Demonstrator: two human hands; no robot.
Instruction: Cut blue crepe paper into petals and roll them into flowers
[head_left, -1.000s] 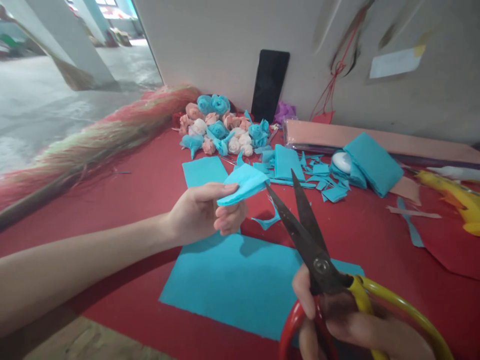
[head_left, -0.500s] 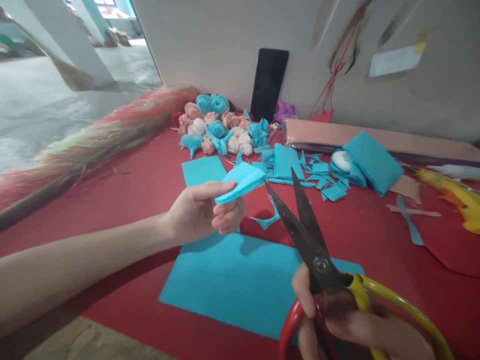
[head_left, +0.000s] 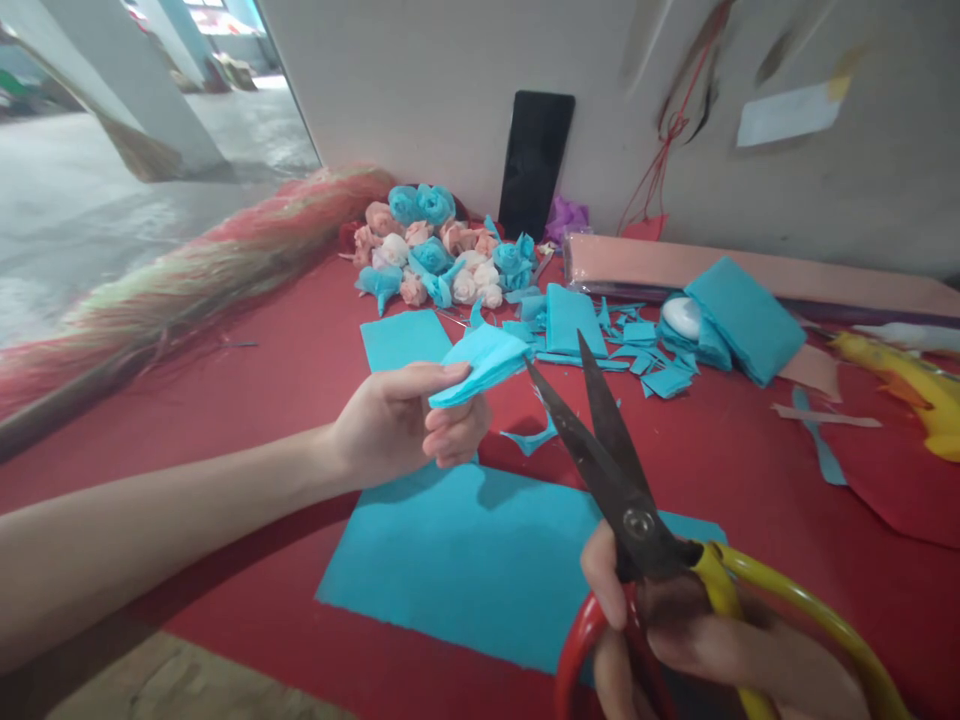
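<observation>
My left hand pinches a folded piece of blue crepe paper between thumb and fingers, holding it above the table. In my right hand is a pair of scissors with one red and one yellow handle. The scissor blades are apart, their tips just right of the folded paper. Beneath both hands lies a large flat blue sheet. A smaller blue sheet sits behind my left hand, and a curved blue offcut rests between the hands.
Paper flowers in blue, peach and white are heaped at the back, beside a leaning phone. Blue scraps and folded blue pieces lie to the right, near a yellow object. A broom lies along the left.
The view has shifted very slightly. Both hands, the folded paper and the parted scissors keep nearly the same positions.
</observation>
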